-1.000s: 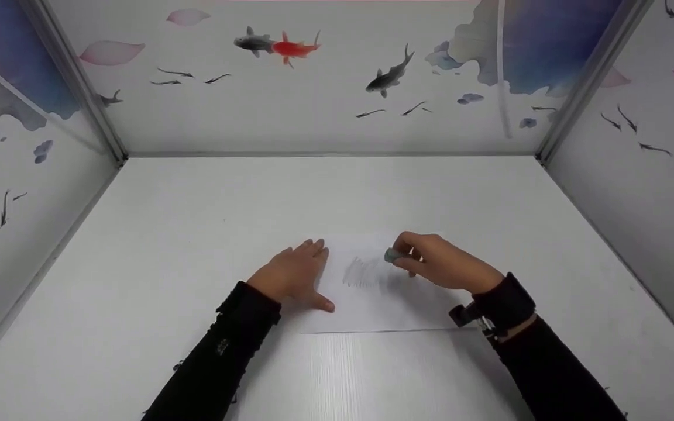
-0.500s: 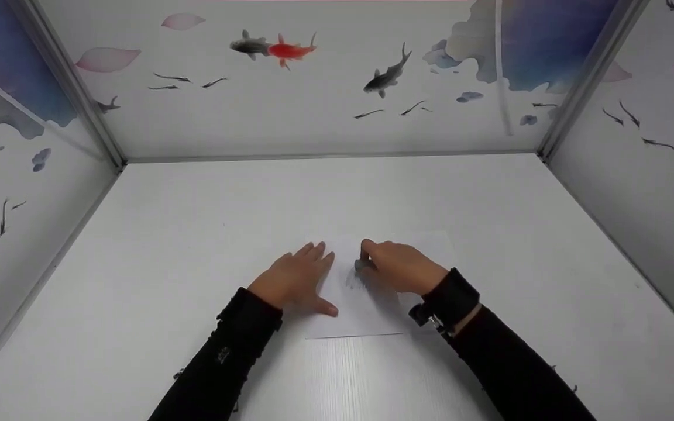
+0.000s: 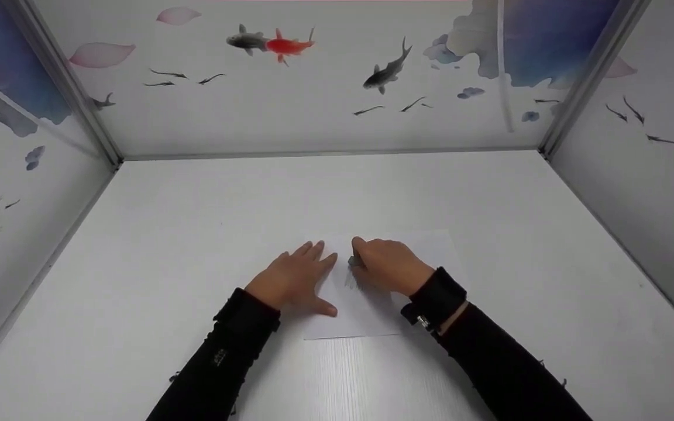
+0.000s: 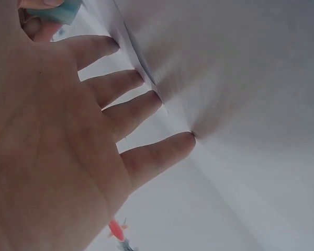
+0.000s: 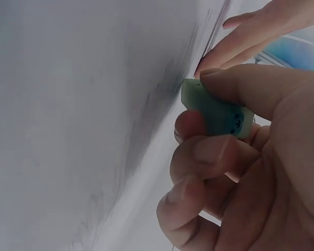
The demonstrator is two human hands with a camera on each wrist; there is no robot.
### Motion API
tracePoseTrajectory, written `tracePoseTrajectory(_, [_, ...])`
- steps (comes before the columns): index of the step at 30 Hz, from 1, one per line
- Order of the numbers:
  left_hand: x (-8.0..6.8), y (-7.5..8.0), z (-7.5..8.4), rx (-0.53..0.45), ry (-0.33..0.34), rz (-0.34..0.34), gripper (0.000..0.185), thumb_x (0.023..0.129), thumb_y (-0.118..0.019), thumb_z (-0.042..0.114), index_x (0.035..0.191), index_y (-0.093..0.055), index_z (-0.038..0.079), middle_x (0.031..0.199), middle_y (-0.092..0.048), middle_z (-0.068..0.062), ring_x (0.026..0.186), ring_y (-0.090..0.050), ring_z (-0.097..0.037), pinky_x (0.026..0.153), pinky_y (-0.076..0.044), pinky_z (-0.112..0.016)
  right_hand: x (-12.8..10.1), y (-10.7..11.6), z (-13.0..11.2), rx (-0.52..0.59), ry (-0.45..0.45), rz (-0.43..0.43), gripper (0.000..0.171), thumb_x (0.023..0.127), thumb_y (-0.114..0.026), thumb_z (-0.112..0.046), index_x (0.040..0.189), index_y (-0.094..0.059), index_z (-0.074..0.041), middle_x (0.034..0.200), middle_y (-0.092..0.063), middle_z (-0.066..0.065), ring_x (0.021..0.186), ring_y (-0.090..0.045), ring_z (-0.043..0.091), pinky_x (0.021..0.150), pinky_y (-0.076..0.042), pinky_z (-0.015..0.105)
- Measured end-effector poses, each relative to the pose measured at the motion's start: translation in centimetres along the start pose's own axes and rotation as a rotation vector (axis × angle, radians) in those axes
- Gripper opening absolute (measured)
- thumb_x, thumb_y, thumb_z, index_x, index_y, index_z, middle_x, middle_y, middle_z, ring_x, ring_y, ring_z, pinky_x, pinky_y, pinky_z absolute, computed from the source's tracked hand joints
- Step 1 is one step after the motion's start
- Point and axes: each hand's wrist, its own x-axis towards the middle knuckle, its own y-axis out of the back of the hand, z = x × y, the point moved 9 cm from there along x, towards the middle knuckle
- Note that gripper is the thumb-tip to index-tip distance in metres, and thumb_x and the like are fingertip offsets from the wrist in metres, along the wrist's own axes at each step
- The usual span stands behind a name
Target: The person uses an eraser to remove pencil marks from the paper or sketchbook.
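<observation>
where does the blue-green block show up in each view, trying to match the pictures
Head: a little below and right of centre, the blue-green block, held in the right hand.
Left wrist: near the top left corner, the block, partly hidden by fingers.
Right wrist: right of centre, the block, between thumb and fingers.
Shared landmark: the left hand, left of the block in the head view, large at left in the left wrist view, top right in the right wrist view.

The block (image 5: 218, 112) is pale green and teal with a dark print (image 5: 236, 123), the paper (image 3: 360, 321) white with grey strokes (image 5: 156, 107), the worktop (image 3: 196, 216) white, the sleeves (image 3: 208, 362) black, the back wall (image 3: 313, 117) white with red and grey fish (image 3: 289, 47) and pink petals (image 3: 103, 55).
</observation>
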Motion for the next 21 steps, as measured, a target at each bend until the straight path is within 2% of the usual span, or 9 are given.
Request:
tracePoseTrajectory(5, [-0.2,-0.3,0.2,0.004,-0.007,-0.020,0.105,0.090,-0.073,0.070,0.171,-0.029,0.020,0.178,-0.016,-0.016,0.165,-0.012,-0.035,0.127,-0.024,-0.061,0.0,-0.1,0.4,-0.009,-0.050,0.013,0.015,0.107,-0.064,-0.016,0.100,-0.057,-0.005,0.073,-0.059,0.006,0.064,-0.053,0.019,0.063,-0.053,0.040])
tracePoseTrajectory(10, [-0.2,-0.4,0.2,0.019,-0.009,-0.032,0.111,0.086,-0.076,0.072,0.171,-0.028,0.020,0.178,-0.015,-0.017,0.165,-0.011,-0.036,0.126,-0.024,-0.063,-0.1,-0.7,-0.1,0.039,-0.003,-0.054,0.013,0.107,-0.064,-0.017,0.105,-0.058,-0.006,0.080,-0.065,0.007,0.068,-0.059,0.019,0.069,-0.056,0.040])
tracePoseTrajectory(16, [-0.2,-0.5,0.1,0.009,-0.002,-0.023,0.113,0.083,-0.080,0.071,0.171,-0.028,0.022,0.178,-0.016,-0.014,0.165,-0.011,-0.034,0.128,-0.022,-0.061,-0.2,-0.5,0.2,-0.021,-0.049,-0.033,0.015,0.107,-0.065,-0.018,0.102,-0.058,-0.005,0.076,-0.063,0.008,0.066,-0.059,0.022,0.067,-0.056,0.041])
tracePoseTrajectory(21, [-0.1,-1.2,0.2,0.016,-0.007,-0.042,0.113,0.083,-0.079,0.072,0.171,-0.027,0.023,0.178,-0.015,-0.014,0.165,-0.011,-0.034,0.127,-0.023,-0.061,-0.3,-1.5,-0.1,0.038,-0.016,-0.077,0.015,0.107,-0.065,-0.020,0.105,-0.060,-0.006,0.079,-0.066,0.007,0.069,-0.061,0.020,0.069,-0.057,0.041])
